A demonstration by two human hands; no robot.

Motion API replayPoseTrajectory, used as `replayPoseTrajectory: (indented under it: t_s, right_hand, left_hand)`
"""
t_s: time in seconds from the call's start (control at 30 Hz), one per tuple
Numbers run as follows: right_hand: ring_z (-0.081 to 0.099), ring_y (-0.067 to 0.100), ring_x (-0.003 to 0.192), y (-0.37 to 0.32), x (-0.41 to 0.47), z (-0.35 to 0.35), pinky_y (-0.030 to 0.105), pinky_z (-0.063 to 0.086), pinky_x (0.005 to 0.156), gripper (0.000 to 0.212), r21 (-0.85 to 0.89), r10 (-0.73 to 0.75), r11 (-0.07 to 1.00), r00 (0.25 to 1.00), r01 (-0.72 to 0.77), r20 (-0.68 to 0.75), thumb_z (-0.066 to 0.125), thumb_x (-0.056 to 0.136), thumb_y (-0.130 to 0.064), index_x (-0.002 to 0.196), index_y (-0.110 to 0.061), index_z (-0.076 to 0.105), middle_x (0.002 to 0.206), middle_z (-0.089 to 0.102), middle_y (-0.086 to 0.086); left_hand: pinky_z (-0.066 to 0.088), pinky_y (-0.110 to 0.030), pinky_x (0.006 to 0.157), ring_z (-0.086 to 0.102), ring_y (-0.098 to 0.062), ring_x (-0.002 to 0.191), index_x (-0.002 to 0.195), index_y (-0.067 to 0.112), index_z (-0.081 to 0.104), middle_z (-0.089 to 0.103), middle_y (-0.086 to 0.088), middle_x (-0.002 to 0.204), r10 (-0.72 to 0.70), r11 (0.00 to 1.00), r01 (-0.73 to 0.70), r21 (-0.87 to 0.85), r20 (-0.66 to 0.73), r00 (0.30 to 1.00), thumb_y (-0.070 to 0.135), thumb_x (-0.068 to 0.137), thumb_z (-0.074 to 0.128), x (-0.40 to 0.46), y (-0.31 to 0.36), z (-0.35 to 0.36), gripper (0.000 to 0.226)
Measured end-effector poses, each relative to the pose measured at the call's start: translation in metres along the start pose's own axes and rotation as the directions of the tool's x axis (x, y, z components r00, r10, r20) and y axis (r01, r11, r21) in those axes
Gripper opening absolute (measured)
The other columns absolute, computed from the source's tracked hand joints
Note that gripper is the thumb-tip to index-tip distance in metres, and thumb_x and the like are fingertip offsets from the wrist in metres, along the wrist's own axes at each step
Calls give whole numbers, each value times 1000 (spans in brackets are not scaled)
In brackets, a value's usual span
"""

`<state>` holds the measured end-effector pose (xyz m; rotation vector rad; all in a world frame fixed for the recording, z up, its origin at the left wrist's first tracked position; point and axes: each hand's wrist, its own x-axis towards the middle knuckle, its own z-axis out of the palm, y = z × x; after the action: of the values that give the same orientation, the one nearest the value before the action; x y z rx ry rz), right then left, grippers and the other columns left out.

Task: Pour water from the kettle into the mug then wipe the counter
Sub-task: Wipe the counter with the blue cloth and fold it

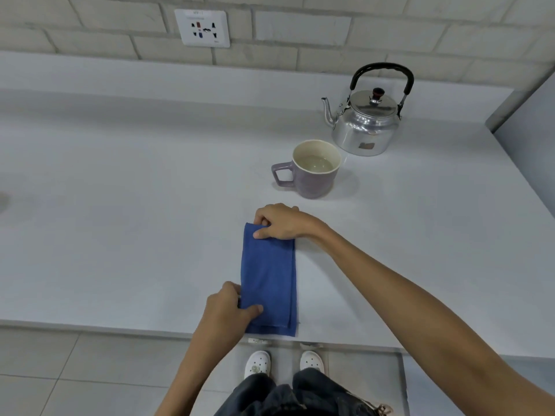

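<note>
Both hands pinch the folded, rectangular blue terry cloth (268, 277).

The right hand (280, 222) covers the upper end of the blue cloth (268, 277), and the left hand (228, 304) hides its lower left corner. The wall socket (202, 28) label, upper left, is too blurred to read. A grey mark (3, 201) is cut by the left edge.

Kitchen: counter (150, 175), kettle (368, 127), mug (312, 172)
</note>
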<state>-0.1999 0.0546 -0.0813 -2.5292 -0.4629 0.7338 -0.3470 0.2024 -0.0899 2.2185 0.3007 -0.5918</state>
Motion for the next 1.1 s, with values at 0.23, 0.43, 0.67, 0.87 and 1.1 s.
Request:
replayPoseTrajectory:
  t_s: [0.23, 0.43, 0.67, 0.87, 1.1]
  right_hand:
    - [56, 15, 78, -13, 20, -18, 21, 43, 68, 11, 218, -136, 965, 989, 147, -64, 63, 92, -19, 101, -11, 64, 88, 63, 3]
    - [54, 19, 88, -27, 46, -10, 33, 44, 83, 18, 142, -145, 978, 987, 155, -76, 66, 89, -17, 105, -8, 65, 98, 61, 9]
    - [39, 23, 125, -34, 27, 29, 30, 30, 100, 44, -115, -296, 955, 851, 274, -433, 44, 91, 5, 133, -6, 49, 137, 48, 10]
    - [8, 20, 149, -20, 19, 58, 30, 4, 119, 60, -244, -295, 940, 926, 238, -234, 42, 96, 1, 151, -7, 19, 162, 12, 10]
    - [16, 15, 148, -12, -6, 48, 19, 7, 116, 45, 43, -277, 949, 894, 311, -353, 33, 104, -6, 149, -8, 30, 160, 23, 8]
  left_hand:
    - [37, -16, 51, 55, -7, 64, 86, 13, 59, 59, 6, 72, 72, 996, -67, 55, -83, 994, 26, 86, 63, 7, -4, -25, 14]
    - [48, -32, 69, 60, -28, 82, 107, 9, 53, 64, -13, 97, -8, 997, 19, 69, -154, 988, 26, 83, 69, 19, -11, -36, 34]
    - [31, -44, 109, 22, -34, 140, 147, 6, 15, 19, -19, 154, 356, 900, -222, 374, -339, 871, 52, 87, 48, 16, -10, -11, 83]
    - [7, -47, 118, 6, -35, 145, 146, 9, 9, 6, -16, 156, 383, 750, -224, 622, -133, 914, 68, 83, -6, 20, -16, 21, 88]
    - [-12, -49, 116, -39, -28, 134, 135, 27, -33, -40, -7, 146, 347, 743, -257, 617, -27, 937, 76, 61, -26, 21, -19, 21, 89]
